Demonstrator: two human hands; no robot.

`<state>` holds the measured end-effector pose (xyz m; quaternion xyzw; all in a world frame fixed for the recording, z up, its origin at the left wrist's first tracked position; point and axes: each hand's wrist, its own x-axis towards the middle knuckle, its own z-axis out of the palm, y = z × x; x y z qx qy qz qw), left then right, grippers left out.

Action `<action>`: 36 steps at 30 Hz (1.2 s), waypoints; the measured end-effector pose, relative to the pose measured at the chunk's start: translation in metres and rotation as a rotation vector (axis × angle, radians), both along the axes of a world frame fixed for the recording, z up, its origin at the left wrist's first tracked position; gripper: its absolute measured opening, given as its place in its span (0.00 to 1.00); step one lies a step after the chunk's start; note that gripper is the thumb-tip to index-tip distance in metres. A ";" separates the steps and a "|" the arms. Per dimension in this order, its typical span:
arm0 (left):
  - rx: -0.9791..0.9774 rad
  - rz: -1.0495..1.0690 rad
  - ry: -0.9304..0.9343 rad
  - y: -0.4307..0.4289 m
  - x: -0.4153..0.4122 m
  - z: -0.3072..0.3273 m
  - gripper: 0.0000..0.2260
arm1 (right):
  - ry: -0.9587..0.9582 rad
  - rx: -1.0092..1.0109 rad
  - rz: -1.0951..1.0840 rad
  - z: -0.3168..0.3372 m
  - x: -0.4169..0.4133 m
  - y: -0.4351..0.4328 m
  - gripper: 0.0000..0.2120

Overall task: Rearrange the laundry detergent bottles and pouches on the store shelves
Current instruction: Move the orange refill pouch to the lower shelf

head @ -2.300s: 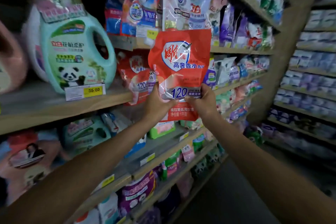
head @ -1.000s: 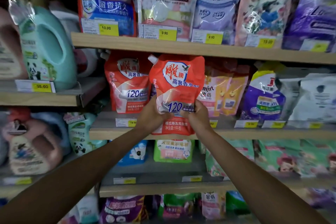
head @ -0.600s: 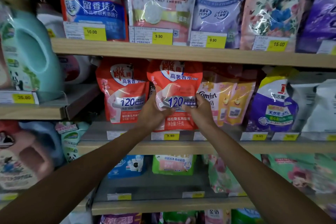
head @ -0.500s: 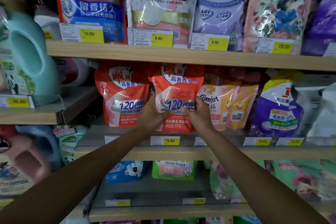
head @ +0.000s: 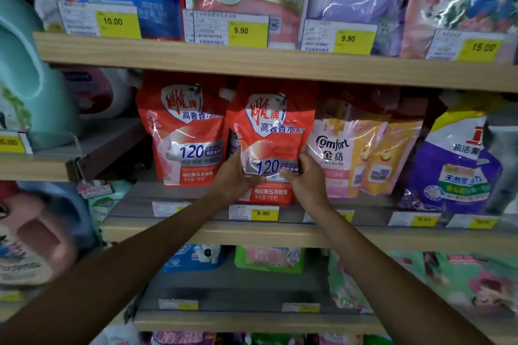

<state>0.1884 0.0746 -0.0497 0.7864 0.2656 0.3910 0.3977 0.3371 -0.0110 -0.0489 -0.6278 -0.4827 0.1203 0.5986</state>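
Lowered onto wooden shelf (head: 280,234), glossy red pouch (head: 276,126), left hand (head: 235,180) and right hand (head: 306,180) grip curled round its sides

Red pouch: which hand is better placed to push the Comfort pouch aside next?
Probably right: the right hand grips the red pouch at its edge beside the Comfort pouch; the left hand holds the far edge.
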 end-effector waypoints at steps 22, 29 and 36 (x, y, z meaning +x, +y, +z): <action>-0.027 0.213 -0.066 0.039 -0.115 0.000 0.27 | -0.198 0.005 0.128 0.011 -0.098 0.061 0.11; 0.065 0.328 -0.022 0.037 -0.137 0.005 0.27 | -0.165 -0.003 0.195 0.015 -0.116 0.070 0.10; -0.001 0.291 0.052 0.037 -0.154 0.001 0.32 | -0.120 -0.075 0.274 0.009 -0.125 0.075 0.16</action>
